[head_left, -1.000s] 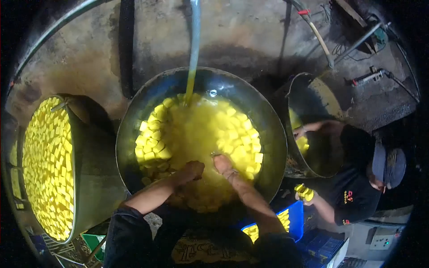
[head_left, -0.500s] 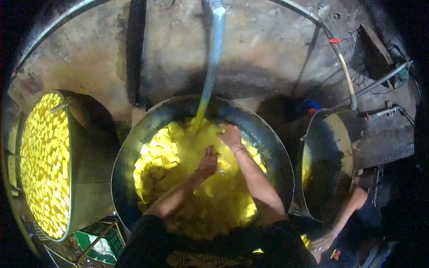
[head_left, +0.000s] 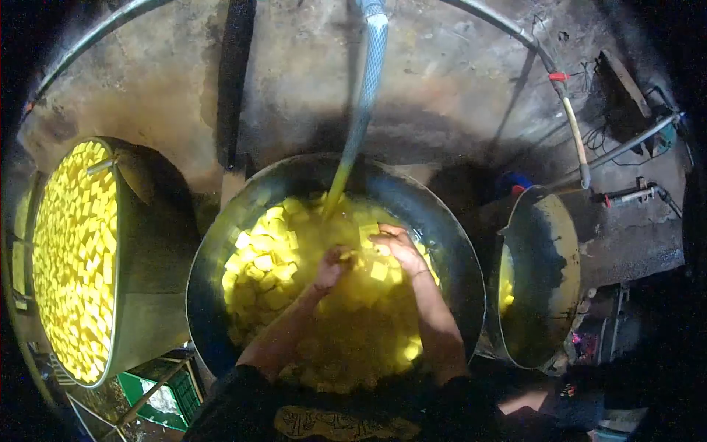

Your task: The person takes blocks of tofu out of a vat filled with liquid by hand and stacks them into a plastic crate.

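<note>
A wide dark pan (head_left: 471, 295) holds cloudy yellow water and many square yellow blocks (head_left: 261, 254) that look like tofu. Both of my hands are over the middle of it, at the water. My left hand (head_left: 333, 269) has its fingers curled round a small yellow piece. To its right, my right hand (head_left: 401, 249) bends its fingers over yellow blocks, with one against the fingers. A blue mesh hose (head_left: 361, 121) hangs from above and pours into the pan beyond my hands. Cloudy water hides the lower blocks.
A large metal drum (head_left: 151, 295) at the left is filled with yellow blocks. On the right stands a second pan (head_left: 541, 287) with some yellow inside. A green crate (head_left: 180, 398) sits low at the left. Another person's arm (head_left: 526, 401) shows at lower right.
My left hand has moved slightly left and curled round a piece. My right hand has moved right and nearer to me. The other person's arm at right has drawn down mostly out of sight.
</note>
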`<action>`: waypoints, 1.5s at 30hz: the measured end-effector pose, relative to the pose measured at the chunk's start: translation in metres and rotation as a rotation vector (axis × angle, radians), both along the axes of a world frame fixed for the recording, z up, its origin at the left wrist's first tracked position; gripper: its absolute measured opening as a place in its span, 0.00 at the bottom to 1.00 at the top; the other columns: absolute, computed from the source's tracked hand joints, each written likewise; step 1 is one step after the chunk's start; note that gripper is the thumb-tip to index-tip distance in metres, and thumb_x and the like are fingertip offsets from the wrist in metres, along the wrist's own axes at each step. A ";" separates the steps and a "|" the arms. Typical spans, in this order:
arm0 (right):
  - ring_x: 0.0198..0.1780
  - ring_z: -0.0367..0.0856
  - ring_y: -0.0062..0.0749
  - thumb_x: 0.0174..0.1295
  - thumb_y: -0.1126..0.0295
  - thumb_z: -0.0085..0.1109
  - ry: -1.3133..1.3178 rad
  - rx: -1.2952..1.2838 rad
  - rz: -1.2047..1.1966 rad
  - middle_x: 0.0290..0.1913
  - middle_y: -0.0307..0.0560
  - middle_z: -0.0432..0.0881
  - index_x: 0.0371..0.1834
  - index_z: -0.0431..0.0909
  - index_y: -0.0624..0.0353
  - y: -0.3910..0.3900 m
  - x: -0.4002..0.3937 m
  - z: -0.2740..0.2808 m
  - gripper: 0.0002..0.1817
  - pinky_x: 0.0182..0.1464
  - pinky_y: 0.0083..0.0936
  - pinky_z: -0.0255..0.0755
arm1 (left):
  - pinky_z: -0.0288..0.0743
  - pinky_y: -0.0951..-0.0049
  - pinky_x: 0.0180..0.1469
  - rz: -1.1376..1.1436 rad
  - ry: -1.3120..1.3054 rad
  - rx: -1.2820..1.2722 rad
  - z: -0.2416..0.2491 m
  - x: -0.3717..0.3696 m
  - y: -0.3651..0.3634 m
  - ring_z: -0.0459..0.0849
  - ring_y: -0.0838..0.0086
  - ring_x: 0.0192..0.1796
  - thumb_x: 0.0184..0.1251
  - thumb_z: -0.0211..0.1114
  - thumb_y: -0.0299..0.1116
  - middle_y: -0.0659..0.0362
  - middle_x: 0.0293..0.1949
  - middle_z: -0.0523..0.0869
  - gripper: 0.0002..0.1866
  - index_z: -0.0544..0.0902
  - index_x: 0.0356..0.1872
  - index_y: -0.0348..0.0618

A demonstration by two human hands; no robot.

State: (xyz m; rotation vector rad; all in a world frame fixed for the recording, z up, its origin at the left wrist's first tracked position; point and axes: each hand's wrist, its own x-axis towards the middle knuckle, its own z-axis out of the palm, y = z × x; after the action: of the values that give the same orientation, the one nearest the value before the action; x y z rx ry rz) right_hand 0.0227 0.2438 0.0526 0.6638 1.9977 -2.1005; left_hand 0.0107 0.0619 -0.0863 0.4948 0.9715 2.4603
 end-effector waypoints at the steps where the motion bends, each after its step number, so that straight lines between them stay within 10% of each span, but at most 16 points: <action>1: 0.46 0.81 0.31 0.51 0.80 0.63 0.016 0.026 -0.005 0.45 0.50 0.80 0.53 0.71 0.73 -0.002 0.017 0.003 0.23 0.51 0.20 0.74 | 0.72 0.71 0.49 -0.006 -0.002 0.007 -0.008 -0.002 -0.002 0.77 0.68 0.48 0.62 0.57 0.43 0.56 0.44 0.78 0.18 0.76 0.47 0.41; 6: 0.39 0.80 0.22 0.48 0.79 0.68 0.133 0.016 0.015 0.40 0.43 0.80 0.42 0.74 0.67 -0.029 0.063 0.011 0.18 0.44 0.19 0.75 | 0.71 0.72 0.46 -0.141 -0.652 0.174 0.042 0.000 -0.005 0.78 0.71 0.42 0.66 0.46 0.35 0.59 0.37 0.80 0.14 0.76 0.41 0.37; 15: 0.42 0.76 0.23 0.47 0.72 0.72 0.196 0.510 0.057 0.40 0.37 0.78 0.45 0.75 0.61 -0.056 0.092 0.007 0.22 0.45 0.21 0.72 | 0.69 0.69 0.53 0.018 -0.633 0.124 0.057 0.014 0.008 0.78 0.67 0.47 0.66 0.46 0.30 0.54 0.41 0.81 0.14 0.76 0.43 0.34; 18: 0.49 0.76 0.36 0.51 0.63 0.69 0.253 0.788 0.034 0.51 0.51 0.77 0.58 0.71 0.59 -0.073 0.098 0.030 0.30 0.52 0.29 0.71 | 0.69 0.69 0.54 -0.128 -0.593 -0.075 0.058 0.025 0.016 0.77 0.65 0.48 0.67 0.45 0.29 0.52 0.43 0.80 0.14 0.75 0.47 0.32; 19: 0.50 0.76 0.38 0.51 0.63 0.68 0.264 0.827 0.037 0.54 0.54 0.76 0.61 0.70 0.58 -0.077 0.101 0.031 0.32 0.53 0.30 0.70 | 0.68 0.68 0.54 0.048 -0.160 -0.207 0.061 0.035 0.021 0.76 0.65 0.48 0.68 0.44 0.30 0.52 0.44 0.79 0.15 0.74 0.48 0.32; 21: 0.47 0.79 0.42 0.43 0.71 0.66 0.280 0.843 -0.114 0.46 0.55 0.81 0.52 0.77 0.59 -0.075 0.111 0.037 0.27 0.54 0.32 0.71 | 0.68 0.68 0.55 0.019 -0.075 -0.085 0.084 0.057 0.027 0.75 0.65 0.49 0.69 0.44 0.30 0.51 0.46 0.78 0.16 0.74 0.50 0.31; 24: 0.41 0.80 0.28 0.46 0.69 0.69 0.292 0.575 -0.305 0.37 0.47 0.83 0.41 0.80 0.59 -0.057 0.155 0.064 0.17 0.45 0.25 0.74 | 0.68 0.68 0.55 -0.270 -0.463 0.053 0.135 0.060 0.033 0.75 0.65 0.49 0.68 0.46 0.31 0.52 0.45 0.77 0.16 0.72 0.51 0.33; 30: 0.39 0.77 0.16 0.50 0.76 0.67 0.414 0.370 -0.379 0.39 0.41 0.82 0.46 0.79 0.59 -0.048 0.326 0.195 0.17 0.39 0.16 0.73 | 0.72 0.65 0.56 -0.348 0.006 -0.514 0.126 0.053 0.001 0.78 0.65 0.53 0.62 0.58 0.35 0.50 0.49 0.78 0.24 0.69 0.59 0.40; 34: 0.40 0.77 0.18 0.51 0.76 0.67 0.151 0.525 -0.348 0.40 0.38 0.82 0.49 0.78 0.60 -0.035 0.432 0.172 0.20 0.43 0.20 0.74 | 0.79 0.68 0.47 -0.448 -0.075 -0.622 0.082 0.044 -0.033 0.83 0.63 0.44 0.60 0.63 0.28 0.46 0.47 0.80 0.25 0.68 0.58 0.35; 36: 0.47 0.80 0.41 0.46 0.67 0.71 -0.048 0.810 -0.286 0.43 0.52 0.81 0.53 0.76 0.58 -0.038 0.457 0.140 0.28 0.53 0.30 0.71 | 0.82 0.72 0.38 -0.423 0.066 -0.815 0.073 0.045 -0.042 0.85 0.64 0.38 0.60 0.62 0.24 0.46 0.43 0.82 0.22 0.69 0.54 0.28; 39: 0.48 0.80 0.47 0.43 0.65 0.73 -0.117 1.027 -0.342 0.44 0.56 0.80 0.53 0.75 0.59 -0.034 0.478 0.081 0.31 0.53 0.32 0.71 | 0.83 0.73 0.35 -0.396 -0.022 -0.910 0.092 0.061 -0.050 0.85 0.68 0.34 0.55 0.68 0.23 0.49 0.36 0.83 0.21 0.74 0.50 0.28; 42: 0.37 0.82 0.39 0.47 0.72 0.68 -0.035 0.705 -0.575 0.34 0.48 0.82 0.44 0.79 0.59 -0.043 0.424 0.113 0.18 0.40 0.26 0.73 | 0.82 0.78 0.40 -0.459 0.156 -1.051 0.076 0.061 -0.056 0.84 0.71 0.35 0.56 0.68 0.26 0.50 0.36 0.83 0.20 0.76 0.50 0.36; 45: 0.33 0.81 0.35 0.51 0.70 0.65 0.287 0.825 -0.357 0.31 0.46 0.81 0.41 0.79 0.60 -0.041 0.339 0.129 0.13 0.37 0.25 0.74 | 0.81 0.76 0.43 -0.509 0.258 -0.952 0.067 0.072 -0.047 0.83 0.71 0.39 0.57 0.67 0.27 0.51 0.36 0.84 0.19 0.76 0.50 0.38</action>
State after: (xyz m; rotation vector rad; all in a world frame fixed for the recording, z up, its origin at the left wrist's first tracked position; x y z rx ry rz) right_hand 0.3614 0.2028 0.1811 0.9216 3.1395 -1.5015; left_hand 0.0831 0.0153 -0.0196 0.6092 1.7014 1.2955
